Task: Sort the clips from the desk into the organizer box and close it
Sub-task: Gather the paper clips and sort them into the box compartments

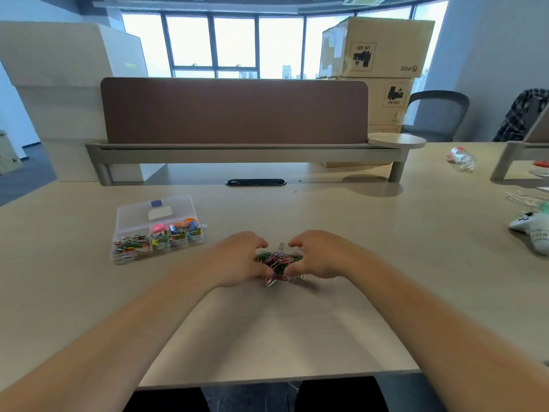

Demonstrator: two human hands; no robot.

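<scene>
A heap of coloured paper clips [279,260] lies on the desk in front of me. My left hand [240,257] and my right hand [322,254] curl around the heap from either side, fingers bent and touching the clips. One loose silver clip [280,245] rests just beyond the heap between my fingertips. To the left stands the clear plastic organizer box [157,230] with its lid up; its compartments hold coloured paper clips, binder clips and round pink and orange items.
A brown partition screen [234,111] rises at the desk's back above a black cable port [255,182]. At the right lie a crumpled plastic bottle [460,159], a white game controller [531,227] and thin white cords [525,199]. Cardboard boxes [377,49] and a chair [436,114] stand behind.
</scene>
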